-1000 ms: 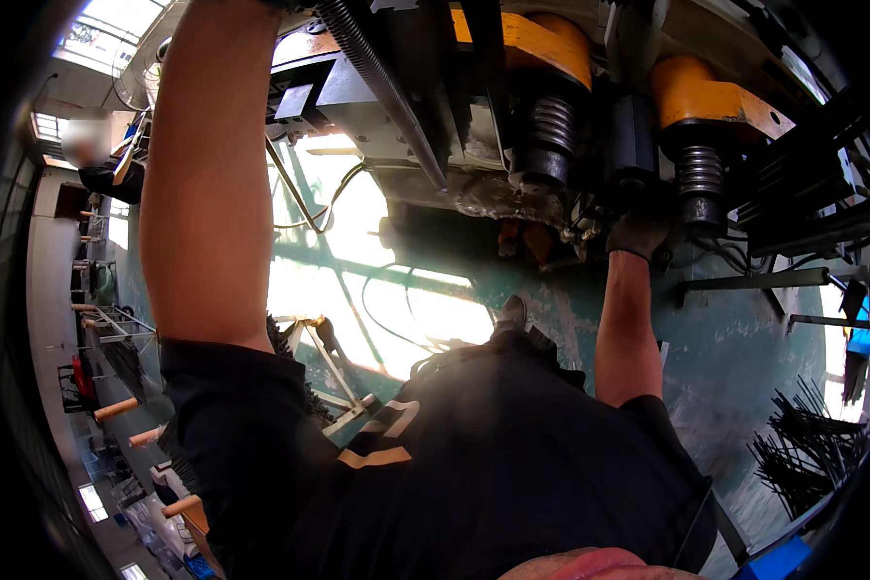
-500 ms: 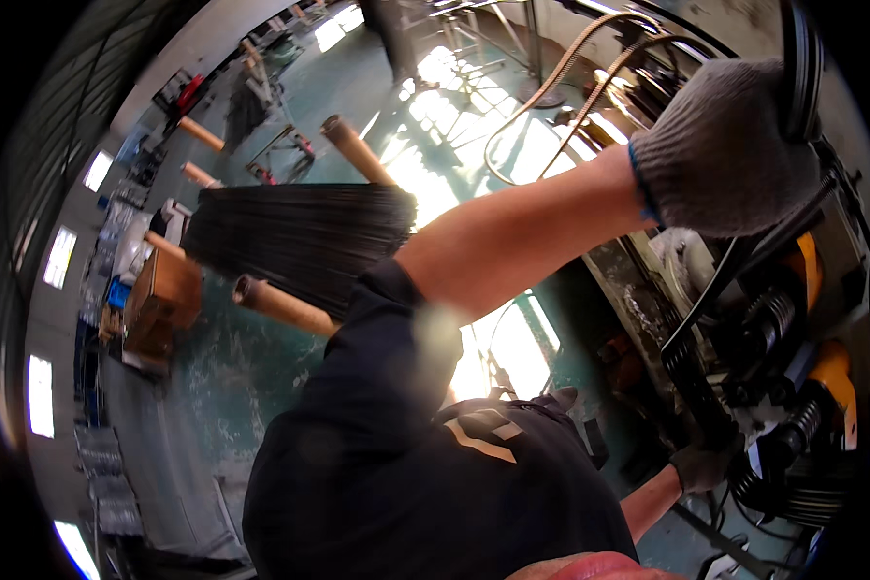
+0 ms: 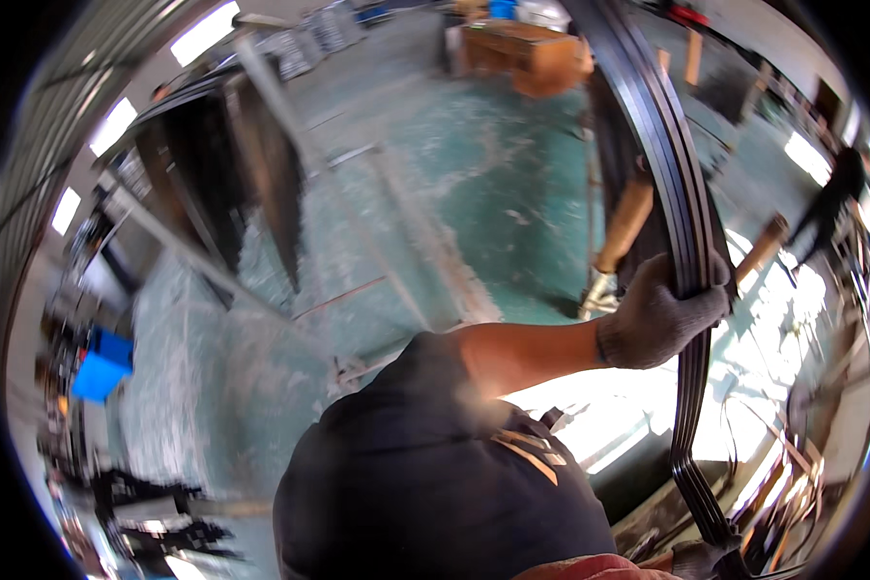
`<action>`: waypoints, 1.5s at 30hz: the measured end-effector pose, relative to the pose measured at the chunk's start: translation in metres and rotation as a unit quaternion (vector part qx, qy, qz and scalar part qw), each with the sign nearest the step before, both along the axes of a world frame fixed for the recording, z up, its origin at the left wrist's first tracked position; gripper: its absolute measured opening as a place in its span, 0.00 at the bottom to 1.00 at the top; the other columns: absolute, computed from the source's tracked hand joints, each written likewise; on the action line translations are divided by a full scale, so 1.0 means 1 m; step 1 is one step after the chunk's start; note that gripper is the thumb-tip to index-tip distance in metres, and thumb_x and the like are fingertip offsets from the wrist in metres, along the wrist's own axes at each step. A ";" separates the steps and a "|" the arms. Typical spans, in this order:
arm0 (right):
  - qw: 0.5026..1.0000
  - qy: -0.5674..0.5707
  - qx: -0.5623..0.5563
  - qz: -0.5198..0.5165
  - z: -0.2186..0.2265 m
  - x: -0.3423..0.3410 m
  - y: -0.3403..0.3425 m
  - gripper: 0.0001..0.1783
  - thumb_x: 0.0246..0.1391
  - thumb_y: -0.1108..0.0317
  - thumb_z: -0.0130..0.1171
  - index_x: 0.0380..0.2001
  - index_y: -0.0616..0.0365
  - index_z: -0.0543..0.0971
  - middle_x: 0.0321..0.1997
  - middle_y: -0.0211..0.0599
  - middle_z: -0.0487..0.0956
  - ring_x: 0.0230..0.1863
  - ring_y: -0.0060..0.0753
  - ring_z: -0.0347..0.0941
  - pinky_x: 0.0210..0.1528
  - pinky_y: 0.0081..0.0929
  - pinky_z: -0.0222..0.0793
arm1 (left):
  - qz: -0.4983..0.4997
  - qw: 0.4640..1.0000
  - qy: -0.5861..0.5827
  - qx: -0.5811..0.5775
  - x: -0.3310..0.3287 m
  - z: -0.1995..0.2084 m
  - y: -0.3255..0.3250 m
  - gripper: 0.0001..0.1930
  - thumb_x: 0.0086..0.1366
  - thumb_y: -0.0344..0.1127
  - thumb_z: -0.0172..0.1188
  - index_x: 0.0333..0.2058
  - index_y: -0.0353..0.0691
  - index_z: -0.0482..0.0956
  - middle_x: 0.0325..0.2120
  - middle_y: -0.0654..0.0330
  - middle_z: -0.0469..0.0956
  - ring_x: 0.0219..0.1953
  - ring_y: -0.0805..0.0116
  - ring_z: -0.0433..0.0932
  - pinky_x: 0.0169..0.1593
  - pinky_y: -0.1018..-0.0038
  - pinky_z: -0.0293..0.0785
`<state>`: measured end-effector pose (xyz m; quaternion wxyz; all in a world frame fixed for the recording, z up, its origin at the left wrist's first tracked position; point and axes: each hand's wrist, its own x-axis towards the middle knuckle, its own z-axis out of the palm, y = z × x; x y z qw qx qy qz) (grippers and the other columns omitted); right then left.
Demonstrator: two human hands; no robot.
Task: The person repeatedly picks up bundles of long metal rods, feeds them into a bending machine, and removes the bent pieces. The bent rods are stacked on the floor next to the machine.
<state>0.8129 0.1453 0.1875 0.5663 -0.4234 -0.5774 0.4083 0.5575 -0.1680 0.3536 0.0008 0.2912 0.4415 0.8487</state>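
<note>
A bundle of long, glossy black strips [image 3: 669,164] runs from the top edge, past my chest on the right, to the lower right. My left hand [image 3: 662,314], in a grey knit glove, is closed around the bundle at about mid-height. Below that hand the strips kink and slant down to the right. My right hand [image 3: 698,558], also gloved, is closed on their lower part at the bottom edge. Part of that hand is cut off or hidden by my clothing. The far upper ends of the strips lie outside the picture.
Behind the bundle stands a post wrapped in a cardboard tube [image 3: 628,222], with another tube [image 3: 762,246] farther right. A brown box [image 3: 536,66] sits at the back. On the left are a metal frame [image 3: 280,97], dark hanging sheets [image 3: 203,164] and a blue bin [image 3: 103,365].
My view and body have turned left, away from the machine with yellow parts. The strips have swung along with both hands, which keep their hold. My left arm now sits lower in view.
</note>
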 end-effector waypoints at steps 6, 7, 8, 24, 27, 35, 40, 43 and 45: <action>0.971 0.072 -0.047 0.223 0.039 -0.095 -0.052 0.17 0.69 0.62 0.60 0.43 0.70 0.81 0.42 0.44 0.84 0.39 0.36 0.81 0.45 0.32 0.80 | 0.212 0.975 -0.065 0.012 0.041 -0.009 -0.147 0.07 0.68 0.26 0.61 0.43 0.39 0.76 0.29 0.58 0.82 0.33 0.68 0.84 0.39 0.68 0.82; 0.959 0.107 -0.048 0.259 0.037 -0.111 -0.055 0.17 0.68 0.62 0.62 0.45 0.70 0.81 0.42 0.44 0.84 0.39 0.34 0.81 0.44 0.31 0.80 | 0.242 0.966 -0.081 0.045 0.050 -0.006 -0.167 0.07 0.67 0.24 0.61 0.43 0.39 0.76 0.29 0.57 0.82 0.33 0.66 0.84 0.39 0.66 0.82; 0.944 0.143 -0.049 0.293 0.037 -0.128 -0.058 0.18 0.67 0.61 0.63 0.46 0.70 0.82 0.42 0.44 0.84 0.39 0.33 0.81 0.44 0.31 0.81 | 0.277 0.957 -0.060 0.058 0.048 -0.015 -0.187 0.08 0.67 0.22 0.60 0.43 0.37 0.76 0.29 0.56 0.81 0.33 0.64 0.84 0.39 0.65 0.83; 0.818 0.029 0.336 0.466 0.318 -0.348 -0.413 0.21 0.62 0.54 0.64 0.47 0.61 0.85 0.39 0.36 0.86 0.39 0.31 0.80 0.44 0.33 0.74 | 0.405 0.859 -0.138 0.282 0.002 -0.007 -0.522 0.04 0.67 0.25 0.54 0.39 0.33 0.74 0.30 0.52 0.78 0.33 0.54 0.81 0.43 0.60 0.81; 0.742 0.073 0.415 0.522 0.359 -0.384 -0.540 0.19 0.60 0.56 0.64 0.45 0.60 0.86 0.40 0.37 0.86 0.41 0.34 0.81 0.44 0.36 0.75 | 0.434 0.818 -0.142 0.350 0.011 -0.004 -0.587 0.03 0.68 0.26 0.54 0.38 0.33 0.75 0.31 0.51 0.78 0.36 0.53 0.81 0.46 0.59 0.80; 0.488 0.166 0.624 0.588 0.459 -0.358 -0.881 0.15 0.56 0.61 0.63 0.41 0.56 0.88 0.41 0.40 0.87 0.44 0.42 0.83 0.44 0.42 0.78 | 0.426 0.824 -0.080 0.365 -0.022 -0.010 -0.755 0.11 0.70 0.28 0.46 0.38 0.29 0.77 0.36 0.47 0.81 0.45 0.49 0.81 0.55 0.50 0.81; 0.387 0.196 0.707 0.558 0.413 -0.350 -0.947 0.13 0.54 0.64 0.62 0.39 0.53 0.89 0.42 0.41 0.88 0.46 0.47 0.84 0.44 0.46 0.79 | 0.359 0.775 -0.235 0.463 -0.040 -0.050 -0.828 0.11 0.66 0.26 0.49 0.40 0.33 0.81 0.36 0.48 0.81 0.38 0.52 0.80 0.42 0.55 0.82; 0.323 0.138 0.695 0.627 0.330 -0.316 -0.905 0.12 0.50 0.64 0.63 0.36 0.52 0.90 0.40 0.39 0.88 0.46 0.46 0.85 0.46 0.44 0.79 | 0.410 0.759 -0.226 0.453 0.009 -0.097 -0.863 0.11 0.67 0.32 0.52 0.42 0.34 0.80 0.38 0.49 0.80 0.41 0.53 0.79 0.46 0.55 0.80; 0.341 0.227 0.688 0.598 0.267 -0.330 -0.855 0.07 0.50 0.64 0.60 0.30 0.51 0.85 0.34 0.33 0.86 0.43 0.39 0.82 0.45 0.38 0.77 | 0.435 0.726 -0.223 0.484 0.005 -0.111 -0.842 0.11 0.68 0.35 0.54 0.43 0.35 0.79 0.40 0.50 0.79 0.43 0.54 0.79 0.48 0.55 0.79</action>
